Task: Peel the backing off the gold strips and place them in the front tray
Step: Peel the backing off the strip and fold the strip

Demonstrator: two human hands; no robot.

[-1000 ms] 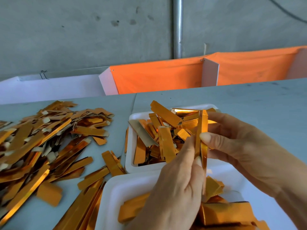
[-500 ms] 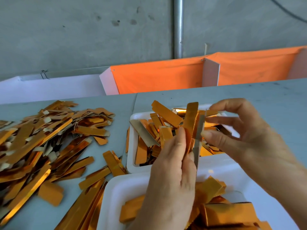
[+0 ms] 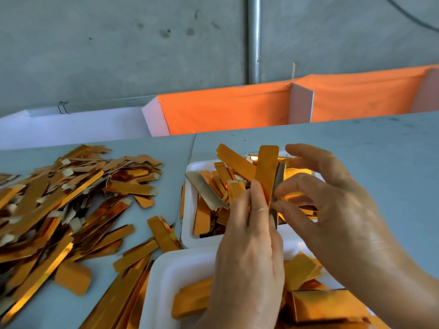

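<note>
Head view: left hand (image 3: 251,236) pinches an upright gold strip (image 3: 267,172), right hand (image 3: 332,198) pinching its grey backing (image 3: 279,176) mid-peel; strip likely goes next to the 12 o'clock tray (image 3: 190,205).

Near tray (image 3: 166,269) — bottom edge cut off

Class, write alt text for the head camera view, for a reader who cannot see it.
A left hand and right hand peel a grey backing from an upright gold strip above two white trays of strips; a loose pile of strips lies left on the table.
</note>
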